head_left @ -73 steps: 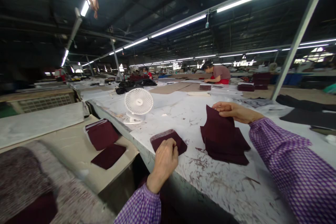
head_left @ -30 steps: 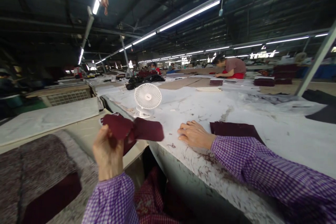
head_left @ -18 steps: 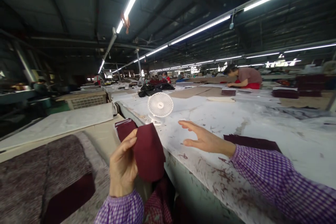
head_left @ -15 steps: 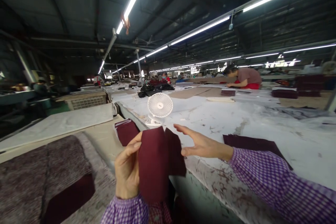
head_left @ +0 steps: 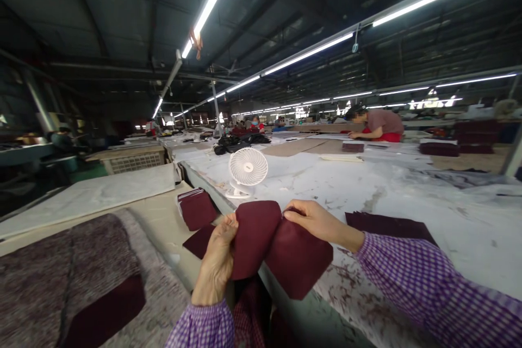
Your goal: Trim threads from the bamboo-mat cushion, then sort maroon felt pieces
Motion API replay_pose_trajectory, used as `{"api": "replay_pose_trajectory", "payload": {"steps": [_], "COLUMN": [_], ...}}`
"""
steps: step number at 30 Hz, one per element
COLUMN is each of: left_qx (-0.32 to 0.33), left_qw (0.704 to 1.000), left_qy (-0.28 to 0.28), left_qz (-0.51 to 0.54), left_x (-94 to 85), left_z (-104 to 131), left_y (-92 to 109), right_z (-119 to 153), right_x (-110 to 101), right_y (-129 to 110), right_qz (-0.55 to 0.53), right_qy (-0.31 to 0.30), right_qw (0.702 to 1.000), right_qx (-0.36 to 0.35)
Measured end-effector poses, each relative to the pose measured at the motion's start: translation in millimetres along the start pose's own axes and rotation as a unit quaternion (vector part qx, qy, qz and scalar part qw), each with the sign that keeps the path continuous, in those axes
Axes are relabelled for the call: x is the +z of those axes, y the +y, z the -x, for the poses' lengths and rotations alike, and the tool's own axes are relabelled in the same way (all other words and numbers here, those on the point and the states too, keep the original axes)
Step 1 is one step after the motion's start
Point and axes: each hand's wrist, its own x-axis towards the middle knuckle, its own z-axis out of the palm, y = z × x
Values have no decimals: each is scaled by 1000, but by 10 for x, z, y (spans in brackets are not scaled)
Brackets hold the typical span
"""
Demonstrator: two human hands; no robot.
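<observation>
My left hand (head_left: pixel 217 263) grips a maroon fabric piece (head_left: pixel 256 236) by its left edge, thumb in front. My right hand (head_left: pixel 316 221) pinches the upper edge of a second maroon fabric piece (head_left: pixel 302 261), which hangs down to the right with angled corners. The two pieces meet or overlap near the middle; whether they are joined I cannot tell. A darker maroon piece (head_left: pixel 198 240) sticks out to the left behind my left hand; its support is hidden. Beyond it lies a small stack of maroon fabric pieces (head_left: pixel 197 209) with pale layers at its edge.
A white fan (head_left: pixel 248 167) stands on the long white table (head_left: pixel 302 179). At right lies a flat maroon stack (head_left: pixel 389 225). Mottled plush fabric (head_left: pixel 101 250) with a maroon piece (head_left: pixel 108 310) covers the left surface. A person (head_left: pixel 381 124) leans over the table farther back.
My right hand has closed from spread fingers onto the second fabric piece and drawn it out to the right. My left hand has shifted slightly right, and its piece is now tilted.
</observation>
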Motion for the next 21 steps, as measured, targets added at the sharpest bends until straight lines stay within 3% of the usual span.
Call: {"api": "replay_pose_trajectory", "payload": {"steps": [3,5,8,11,15,17,21], "left_qx": [12,0,-8,-26,34,66,96], "left_qw": [997,995,997,994,993,989,972], "left_qy": [78,91,31,-18,22,21,-19], "left_qz": [-15,-32,-64,-107,-111,-132,-213], "left_x": [102,159,158,77,65,135,183], "left_z": [27,65,103,91,64,70,61], "left_y": [-63,-55,2,32,-48,-120,-167], "right_z": [5,13,23,26,78,144,212], "right_x": [35,16,-81,-161,-42,101,245], "right_y": [12,23,58,68,-93,-228,-274], "right_qz": [9,-35,-118,-113,53,159,222], "right_qy": [-5,-52,-146,-185,-127,-87,-122], "right_qw": [1000,997,979,974,990,980,949], "right_qx": [22,52,74,71,-18,-77,-187]}}
